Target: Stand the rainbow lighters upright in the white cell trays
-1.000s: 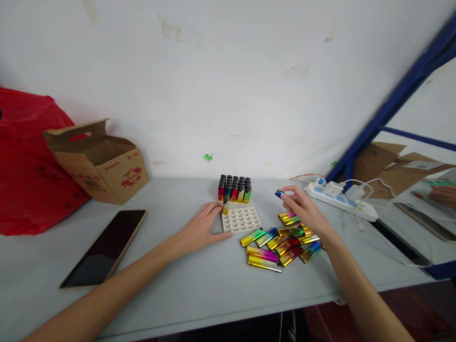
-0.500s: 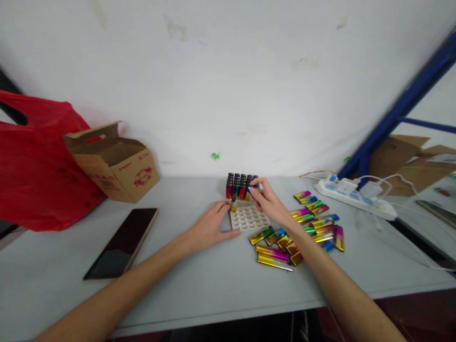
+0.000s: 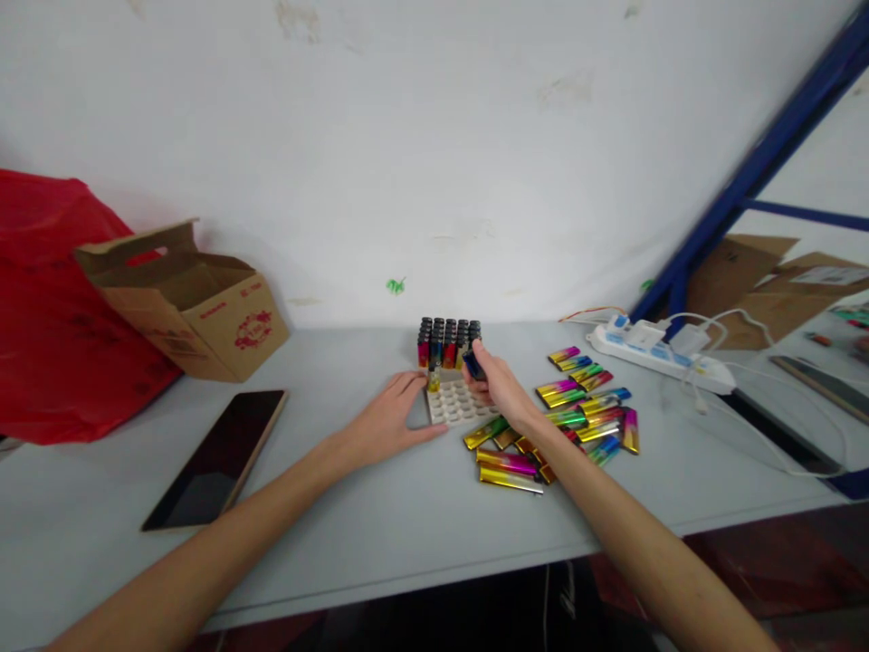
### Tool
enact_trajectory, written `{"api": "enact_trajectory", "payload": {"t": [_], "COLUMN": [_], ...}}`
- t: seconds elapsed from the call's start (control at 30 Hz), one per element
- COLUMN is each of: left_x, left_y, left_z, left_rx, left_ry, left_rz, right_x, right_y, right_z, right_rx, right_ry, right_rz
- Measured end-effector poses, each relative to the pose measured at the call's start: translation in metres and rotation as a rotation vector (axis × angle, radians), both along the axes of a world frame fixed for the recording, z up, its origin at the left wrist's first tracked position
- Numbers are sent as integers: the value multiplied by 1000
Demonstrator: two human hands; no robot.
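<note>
My right hand (image 3: 503, 389) is closed around a dark blue lighter (image 3: 474, 366), held tilted over the white tray with round holes (image 3: 462, 404). My left hand (image 3: 386, 422) rests open along the tray's left side, thumb and fingers apart around its near-left corner. One yellowish lighter (image 3: 434, 379) stands upright at the tray's back left, close to my left fingertips. Directly behind the tray, several lighters with black tops (image 3: 443, 342) stand in tight rows. Loose shiny coloured lighters (image 3: 510, 463) lie on the table right of the tray, some partly under my right forearm.
A dark-screened tablet (image 3: 217, 460) lies on the grey table (image 3: 380, 543) at left. An open cardboard box (image 3: 231, 326) and a red plastic bag (image 3: 61, 335) stand behind it. At the right are a white power strip (image 3: 672, 362) with cables and a blue metal frame (image 3: 753, 172).
The view has shifted slightly. My right hand has turned the blue lighter, which now shows its dark side tilted over the tray. My left hand stays at the tray's edge.
</note>
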State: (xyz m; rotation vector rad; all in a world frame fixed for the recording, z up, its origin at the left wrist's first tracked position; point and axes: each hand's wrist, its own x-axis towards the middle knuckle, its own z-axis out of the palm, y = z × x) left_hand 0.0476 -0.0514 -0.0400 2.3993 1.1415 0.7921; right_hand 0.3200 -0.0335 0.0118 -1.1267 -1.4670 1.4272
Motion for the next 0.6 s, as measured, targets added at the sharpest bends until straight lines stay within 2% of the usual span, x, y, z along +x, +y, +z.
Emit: {"api": "enact_trajectory", "payload": {"t": [0.13, 0.43, 0.6], "left_x": [-2, -3, -2], "left_y": [1, 2, 1], "left_z": [-1, -1, -1], "left_rx": [25, 56, 67], "left_ry": [35, 55, 50], "left_rz": [-1, -11, -20], "right_x": [2, 6, 7], "right_y": [-3, -2, 0], "right_z": [2, -3, -12], "right_rx": [38, 46, 203], "right_ry": [-77, -87, -102], "right_rz": [-73, -33, -8]}}
